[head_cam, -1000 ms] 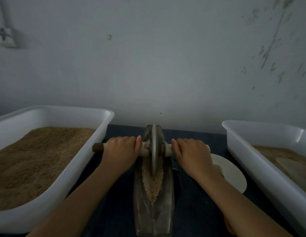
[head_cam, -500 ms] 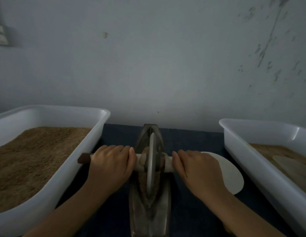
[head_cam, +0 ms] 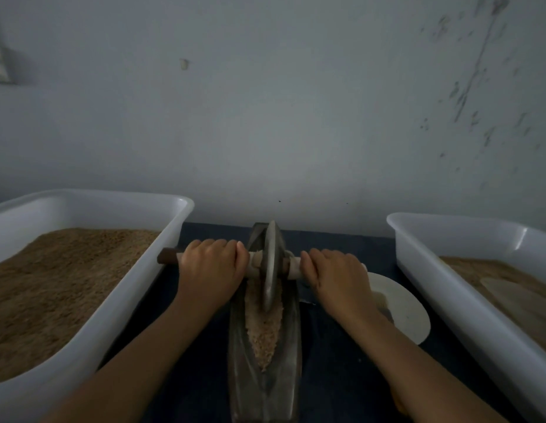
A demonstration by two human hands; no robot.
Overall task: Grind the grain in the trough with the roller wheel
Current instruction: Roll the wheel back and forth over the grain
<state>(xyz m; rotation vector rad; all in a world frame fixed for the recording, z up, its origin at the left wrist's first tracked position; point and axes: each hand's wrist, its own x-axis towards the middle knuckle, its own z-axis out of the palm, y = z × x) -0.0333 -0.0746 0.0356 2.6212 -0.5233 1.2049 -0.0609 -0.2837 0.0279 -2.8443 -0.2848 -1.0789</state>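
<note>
Both hands are on the axle, dead centre of the frame. The left hand point(head_cam: 212, 264) curls its fingers over the left handle point(head_cam: 168, 256), whose dark wooden end pokes out toward the left tub point(head_cam: 161, 264). The right hand point(head_cam: 335, 274) wraps the pale right handle point(head_cam: 293, 270), fingers folded over the top, just beside the wheel point(head_cam: 270, 267).

The wheel, a thin grey metal disc, stands upright on edge in the far half of the trough point(head_cam: 265, 389), its lower rim down in the grain point(head_cam: 264, 328). The trough is a long, dark, boat-shaped channel running from the wall toward the bottom edge of the frame. The grain lies as a tan, coarse strip along the channel, tapering to a point in the lower centre, with a little visible behind the wheel too.

On the left of the frame, the white tub is heaped with brown grain. On the right, another white tub point(head_cam: 448, 288) holds a shallower brown layer with a flat pale piece lying on it; what that piece is, I cannot tell. Between the right forearm and that tub sits a white plate point(head_cam: 409, 312), partly hidden by the wrist. All of it rests on a dark blue tabletop point(head_cam: 335, 377), against a pale, scuffed wall point(head_cam: 265, 117).
</note>
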